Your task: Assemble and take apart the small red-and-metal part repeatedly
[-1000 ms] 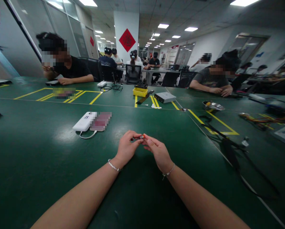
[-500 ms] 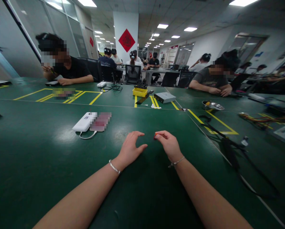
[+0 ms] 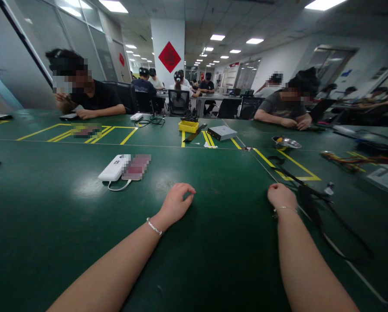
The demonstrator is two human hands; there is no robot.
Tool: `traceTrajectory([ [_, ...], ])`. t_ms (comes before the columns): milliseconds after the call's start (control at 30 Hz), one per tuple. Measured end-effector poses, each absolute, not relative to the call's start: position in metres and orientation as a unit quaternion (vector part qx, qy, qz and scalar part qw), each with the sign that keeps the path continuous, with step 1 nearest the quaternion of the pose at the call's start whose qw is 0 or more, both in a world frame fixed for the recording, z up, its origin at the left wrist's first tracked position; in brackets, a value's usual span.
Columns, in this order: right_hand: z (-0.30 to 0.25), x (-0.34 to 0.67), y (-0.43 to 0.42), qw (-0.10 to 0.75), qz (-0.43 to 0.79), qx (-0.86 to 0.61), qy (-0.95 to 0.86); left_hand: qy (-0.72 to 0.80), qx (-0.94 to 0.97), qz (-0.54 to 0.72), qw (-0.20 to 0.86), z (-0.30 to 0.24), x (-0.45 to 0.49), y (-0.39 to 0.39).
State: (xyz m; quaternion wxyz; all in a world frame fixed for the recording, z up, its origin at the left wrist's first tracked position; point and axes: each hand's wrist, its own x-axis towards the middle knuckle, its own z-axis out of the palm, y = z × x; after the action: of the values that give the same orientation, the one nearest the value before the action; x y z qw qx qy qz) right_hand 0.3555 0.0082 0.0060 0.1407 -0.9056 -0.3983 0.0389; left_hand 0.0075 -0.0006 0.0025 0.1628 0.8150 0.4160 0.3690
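Observation:
My left hand (image 3: 177,201) rests over the green table (image 3: 213,242) in the middle. Its fingers curl inward, with index fingertip and thumb tip close together, and nothing shows between them. Further right, my right hand (image 3: 282,197) is closed like a fist beside a black cable (image 3: 310,208). Its fingertips are turned away, so whatever it may hold is hidden. The small red-orange thing from before cannot be seen. Left of my left hand lies a white power bank (image 3: 112,168) marked 15, joined by a short white cable (image 3: 119,187), next to a blurred flat reddish object (image 3: 137,167).
Farther back stand a yellow bin (image 3: 188,126), a grey metal box (image 3: 222,132) and a shiny metal dish (image 3: 287,142). Coloured wires (image 3: 343,161) lie at the right. Across the table sit a person (image 3: 89,95) on the left and another person (image 3: 283,106) on the right.
My right hand has moved to the right, away from my left hand, and its pinch on a small red-orange thing is out of sight. My left thumb and fingers have drawn closer together.

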Motion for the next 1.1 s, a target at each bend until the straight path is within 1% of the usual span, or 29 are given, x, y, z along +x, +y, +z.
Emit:
traceTrajectory([
  [167, 0.002, 0.358, 0.002, 0.135, 0.001, -0.926, -0.353, 0.417, 0.818, 0.354, 0.177, 0.002, 0.007, 0.000],
  [233, 0.002, 0.356, 0.001, 0.156, -0.010, -0.927, -0.342, 0.422, 0.816, 0.352, 0.178, 0.000, 0.007, 0.001],
  [300, 0.004, 0.349, 0.002, 0.193, -0.047, -0.916, -0.350, 0.432, 0.812, 0.351, 0.178, -0.001, 0.007, 0.002],
  [400, 0.008, 0.322, 0.009, 0.244, -0.115, -0.849, -0.455, 0.447, 0.804, 0.348, 0.180, -0.003, 0.007, 0.004],
  [467, 0.010, 0.292, 0.013, 0.258, -0.116, -0.772, -0.569, 0.453, 0.803, 0.341, 0.184, -0.004, 0.007, 0.005],
  [533, 0.009, 0.257, 0.012, 0.248, -0.078, -0.694, -0.671, 0.455, 0.804, 0.335, 0.185, -0.004, 0.007, 0.005],
  [633, 0.002, 0.207, 0.001, 0.200, -0.003, -0.602, -0.773, 0.448, 0.811, 0.331, 0.179, -0.005, 0.008, 0.005],
  [733, -0.005, 0.177, -0.012, 0.139, 0.052, -0.539, -0.829, 0.440, 0.821, 0.322, 0.168, -0.007, 0.009, 0.005],
  [800, -0.004, 0.172, -0.014, 0.116, 0.059, -0.518, -0.845, 0.438, 0.826, 0.314, 0.166, -0.008, 0.009, 0.006],
  [867, 0.002, 0.181, -0.010, 0.128, 0.028, -0.535, -0.834, 0.440, 0.826, 0.309, 0.168, -0.008, 0.009, 0.005],
  [933, 0.011, 0.202, -0.003, 0.162, -0.035, -0.605, -0.779, 0.443, 0.825, 0.307, 0.172, -0.007, 0.008, 0.005],
  [1033, 0.022, 0.250, 0.005, 0.188, -0.126, -0.748, -0.624, 0.447, 0.823, 0.302, 0.181, -0.006, 0.007, 0.005],
  [1100, 0.024, 0.285, 0.006, 0.173, -0.139, -0.819, -0.529, 0.447, 0.822, 0.300, 0.185, -0.006, 0.006, 0.005],
])
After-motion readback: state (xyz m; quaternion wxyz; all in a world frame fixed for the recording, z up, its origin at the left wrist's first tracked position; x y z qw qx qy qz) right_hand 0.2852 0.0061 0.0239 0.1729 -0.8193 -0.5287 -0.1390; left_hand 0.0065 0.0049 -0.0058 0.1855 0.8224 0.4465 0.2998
